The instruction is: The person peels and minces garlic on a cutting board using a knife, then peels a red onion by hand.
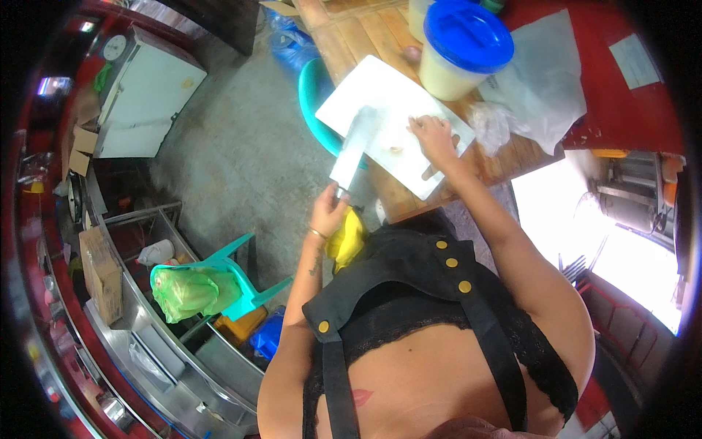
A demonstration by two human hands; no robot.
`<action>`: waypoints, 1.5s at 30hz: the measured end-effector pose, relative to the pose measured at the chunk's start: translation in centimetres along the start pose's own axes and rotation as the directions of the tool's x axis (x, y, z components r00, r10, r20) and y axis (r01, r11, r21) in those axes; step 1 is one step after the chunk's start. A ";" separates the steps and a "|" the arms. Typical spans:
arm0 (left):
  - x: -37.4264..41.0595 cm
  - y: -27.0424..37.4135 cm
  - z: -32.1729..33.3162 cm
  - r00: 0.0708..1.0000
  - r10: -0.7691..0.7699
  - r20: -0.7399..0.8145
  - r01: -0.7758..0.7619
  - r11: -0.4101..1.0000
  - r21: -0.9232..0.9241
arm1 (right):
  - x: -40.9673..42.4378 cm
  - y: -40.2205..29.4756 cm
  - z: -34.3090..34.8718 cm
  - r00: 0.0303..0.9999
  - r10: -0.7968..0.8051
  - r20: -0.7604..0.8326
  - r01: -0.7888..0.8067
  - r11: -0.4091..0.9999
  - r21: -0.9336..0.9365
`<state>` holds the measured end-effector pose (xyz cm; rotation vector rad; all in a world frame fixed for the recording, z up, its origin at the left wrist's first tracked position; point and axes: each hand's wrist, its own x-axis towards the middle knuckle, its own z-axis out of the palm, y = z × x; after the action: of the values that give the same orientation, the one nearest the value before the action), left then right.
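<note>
My left hand grips the handle of a broad-bladed kitchen knife at the near-left edge of a white cutting board. The blade points away from me and its far end lies over the board, blurred there by glare. On the board's right half rests my right hand, fingers bent down and drawn together; whether they pinch something is hidden. A small pale brown piece lies on the board between the blade and that hand. The board sits at an angle on a wooden table.
Past the board stands a blue-lidded plastic tub, with a clear plastic bag to its right. A teal chair touches the table's left side. Farther left are a second teal chair, a white chest freezer and a steel counter.
</note>
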<state>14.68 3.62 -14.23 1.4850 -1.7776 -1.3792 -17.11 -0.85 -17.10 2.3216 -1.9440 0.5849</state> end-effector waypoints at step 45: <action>1.2 1.3 1.0 0.930 -0.170 0.325 0.356 0.630 -0.690 | 2.8 -4.3 0.4 0.999 -0.044 0.031 0.037 0.975 0.218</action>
<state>12.86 2.81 -13.75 1.1560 -0.8653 -2.1616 -12.46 -2.73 -15.74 2.5086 -1.9311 0.7954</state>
